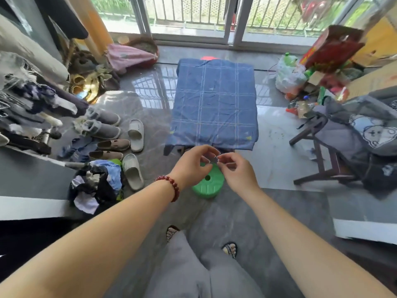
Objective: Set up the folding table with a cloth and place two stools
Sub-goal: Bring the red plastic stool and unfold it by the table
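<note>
Blue checked cloth covers table, mid-floor. Green stool stands on floor just before table's near edge. Your left hand and right hand hover above stool, fingers loosely curled, fingertips nearly meeting, holding nothing visible. Slippers lie on floor to left.

I read open floor along the right side of the cloth-covered worktop, as far as the dark wooden bench. On the left, shoes and slippers and a clothes pile narrow the lane. The green stool stands at the near edge, in the approach line.
</note>
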Action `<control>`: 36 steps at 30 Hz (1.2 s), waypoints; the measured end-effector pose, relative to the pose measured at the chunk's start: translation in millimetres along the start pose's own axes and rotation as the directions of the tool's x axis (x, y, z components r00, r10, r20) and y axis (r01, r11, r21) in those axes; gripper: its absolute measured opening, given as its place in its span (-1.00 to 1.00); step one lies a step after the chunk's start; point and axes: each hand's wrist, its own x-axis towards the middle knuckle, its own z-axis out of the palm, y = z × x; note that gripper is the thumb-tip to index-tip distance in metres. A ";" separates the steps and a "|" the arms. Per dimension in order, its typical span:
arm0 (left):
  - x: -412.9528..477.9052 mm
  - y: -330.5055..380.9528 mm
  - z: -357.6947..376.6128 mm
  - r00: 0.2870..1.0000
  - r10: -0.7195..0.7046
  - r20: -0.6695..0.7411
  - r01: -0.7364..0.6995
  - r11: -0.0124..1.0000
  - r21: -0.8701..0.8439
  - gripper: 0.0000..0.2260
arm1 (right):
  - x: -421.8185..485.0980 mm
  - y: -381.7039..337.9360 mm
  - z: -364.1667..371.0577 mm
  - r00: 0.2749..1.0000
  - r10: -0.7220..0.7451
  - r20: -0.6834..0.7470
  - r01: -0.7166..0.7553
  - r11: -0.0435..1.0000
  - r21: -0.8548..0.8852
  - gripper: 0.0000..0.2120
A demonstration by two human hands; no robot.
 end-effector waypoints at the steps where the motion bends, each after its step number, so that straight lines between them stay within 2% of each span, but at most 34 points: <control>1: 1.1 -2.8 4.2 1.000 -0.008 0.011 0.008 1.000 0.005 -0.71 | -0.5 4.3 -0.2 1.000 0.009 0.003 -0.009 1.000 -0.002 -0.89; 5: 6.6 -19.2 21.4 0.998 -0.028 0.049 0.026 0.999 0.039 -0.71 | 0.5 27.3 1.1 0.999 0.035 -0.011 -0.035 0.999 0.015 -0.91; 10: 16.7 -63.0 49.4 1.000 -0.002 0.025 -0.001 0.996 0.088 -0.71 | 17.0 74.3 16.8 1.000 0.028 -0.012 -0.028 0.999 0.041 -0.89; 15: 45.5 -126.2 85.4 1.000 0.021 -0.001 -0.021 0.991 0.135 -0.70 | 51.4 139.7 52.9 0.999 -0.052 0.012 0.053 0.997 -0.051 -0.91; 27: 118.1 -295.8 177.3 0.996 -0.044 0.077 0.031 0.986 0.164 -0.58 | 132.5 302.0 132.7 0.998 -0.016 -0.063 0.011 0.996 -0.089 -0.82; 36: 181.0 -423.6 251.5 0.978 0.015 0.209 -0.098 0.915 0.392 -0.56 | 185.8 431.5 182.4 0.999 0.034 0.034 -0.026 0.976 -0.214 -0.80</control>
